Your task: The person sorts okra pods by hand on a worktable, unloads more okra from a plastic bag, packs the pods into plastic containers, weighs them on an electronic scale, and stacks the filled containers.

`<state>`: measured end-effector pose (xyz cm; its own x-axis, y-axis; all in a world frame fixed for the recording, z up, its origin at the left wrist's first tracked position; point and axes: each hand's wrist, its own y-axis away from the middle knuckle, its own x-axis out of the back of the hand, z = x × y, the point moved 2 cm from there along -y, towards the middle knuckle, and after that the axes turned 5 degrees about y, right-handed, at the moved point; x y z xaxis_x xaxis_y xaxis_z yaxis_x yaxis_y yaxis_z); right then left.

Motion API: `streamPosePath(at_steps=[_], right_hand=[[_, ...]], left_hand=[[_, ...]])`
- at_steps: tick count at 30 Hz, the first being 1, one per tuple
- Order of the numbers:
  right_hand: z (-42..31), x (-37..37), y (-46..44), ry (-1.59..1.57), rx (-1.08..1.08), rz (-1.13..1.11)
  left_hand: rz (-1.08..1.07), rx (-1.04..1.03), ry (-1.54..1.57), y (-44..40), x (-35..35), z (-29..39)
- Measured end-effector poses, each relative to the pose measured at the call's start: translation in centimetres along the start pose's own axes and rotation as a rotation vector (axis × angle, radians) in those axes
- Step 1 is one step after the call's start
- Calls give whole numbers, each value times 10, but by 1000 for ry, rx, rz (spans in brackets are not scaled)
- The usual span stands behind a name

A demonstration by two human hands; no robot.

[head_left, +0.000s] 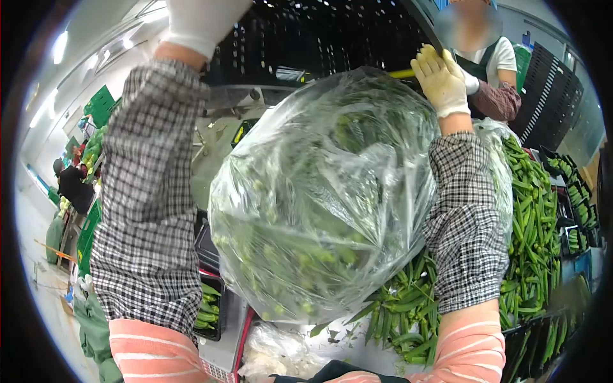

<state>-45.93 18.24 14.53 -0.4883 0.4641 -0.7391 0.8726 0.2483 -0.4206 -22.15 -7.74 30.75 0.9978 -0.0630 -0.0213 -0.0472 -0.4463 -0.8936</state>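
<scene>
My left hand (207, 27), in a white glove, is raised beside a black slotted plastic crate (306, 38). Its fingers lie beyond the top edge of the view. My right hand (440, 83), in a pale yellow glove, is up at the crate's lower right edge with its fingers stretched out. Between my forearms bulges a large clear plastic bag (325, 204) full of green okra, below the tilted crate. Loose okra (408, 313) lies on the white work surface under the bag's right side.
A co-worker (488, 64) stands at the upper right, a gloved hand near mine. A long heap of okra (527, 217) runs along the right, beside black trays (575, 191). A black tray of okra (209, 309) is by my left elbow. Crumpled clear plastic (274, 348) lies in front.
</scene>
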Motion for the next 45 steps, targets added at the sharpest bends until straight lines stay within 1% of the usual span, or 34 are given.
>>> streamPosePath(at_steps=[1, 3, 4, 7, 8, 11, 12, 15, 17, 18, 19, 20, 21, 22, 23, 24, 25, 26, 27, 28, 29, 31, 32, 33, 35, 36, 37, 38, 39, 40, 41, 42, 44, 45], right_hand=[[-8, -2, -1, 120, -36, -12], [-32, -3, 10, 219, -120, -191], [-44, -4, 16, 211, -196, -381], [-67, -1, 46, 383, -178, -342], [-71, -2, 59, 434, -175, -310], [-80, -3, 101, 606, -200, -260], [-81, -4, 115, 670, -201, -234], [-82, -7, 175, 908, -195, -137], [-80, 4, 212, 1058, -335, -95], [-75, 13, 233, 1099, -392, -50], [-71, 17, 252, 1216, -471, -32], [-63, 23, 269, 1307, -593, -14], [-52, 34, 285, 1338, -645, -18], [-29, 46, 316, 1354, -826, 21], [-13, 49, 327, 1402, -879, 26], [5, 59, 335, 1491, -916, 27], [19, 60, 340, 1424, -989, 72], [30, 59, 344, 1314, -1004, 137], [41, 59, 347, 1177, -992, 275], [53, 70, 348, 1112, -910, 309], [64, 81, 349, 1043, -831, 341], [61, 70, 347, 1074, -761, 295], [52, 63, 346, 1037, -677, 266], [42, 52, 345, 937, -603, 251], [21, 16, 337, 959, -508, 151], [11, -1, 332, 952, -445, 106], [2, -16, 323, 943, -378, 57], [-7, -24, 312, 895, -306, 12], [-15, -31, 301, 846, -222, -13], [-27, -47, 288, 725, -180, -43], [-40, -59, 269, 753, -93, -154], [-49, -74, 250, 803, 5, -168], [-63, -87, 201, 685, 3, -141], [-69, -94, 175, 617, 26, -114]], left_hand=[[40, -16, -22, 1, -7, -7], [-161, 317, 62, 5, -24, -20], [-262, 478, 105, 7, -33, -26], [-86, 365, 345, 27, -69, -38], [-216, 440, 181, 29, -79, -38], [-346, 311, 417, 33, -88, -20], [-290, 296, 515, 29, -69, 4], [-652, 480, 538, 32, -17, 47], [-606, 413, 821, 70, 6, 69], [-612, 339, 850, 81, 29, 88], [-614, 263, 876, 90, 56, 109], [-726, 248, 909, 103, 82, 132], [-830, 227, 938, 115, 105, 155], [-942, 143, 946, 130, 136, 189], [-1045, 46, 933, 146, 153, 214], [-1060, 28, 869, 159, 161, 230], [-1071, 7, 801, 173, 164, 241], [-1090, -28, 710, 191, 162, 249], [-1107, -59, 617, 209, 157, 257], [-1122, -89, 519, 220, 153, 260], [-1161, -126, 516, 229, 151, 261], [-1243, -201, 514, 233, 149, 260], [-1251, -138, 557, 228, 152, 257], [-1255, -14, 639, 227, 149, 250], [-1211, 297, 765, 209, 150, 231], [-1061, 378, 874, 195, 152, 219], [-922, 416, 975, 176, 155, 207], [-870, 552, 1037, 158, 157, 197], [-795, 592, 1090, 140, 159, 185], [-686, 601, 1018, 123, 156, 172], [-613, 684, 1079, 101, 150, 157], [-594, 578, 970, 78, 142, 144], [-527, 520, 961, 53, 109, 116], [-648, 501, 895, 43, 89, 91]])
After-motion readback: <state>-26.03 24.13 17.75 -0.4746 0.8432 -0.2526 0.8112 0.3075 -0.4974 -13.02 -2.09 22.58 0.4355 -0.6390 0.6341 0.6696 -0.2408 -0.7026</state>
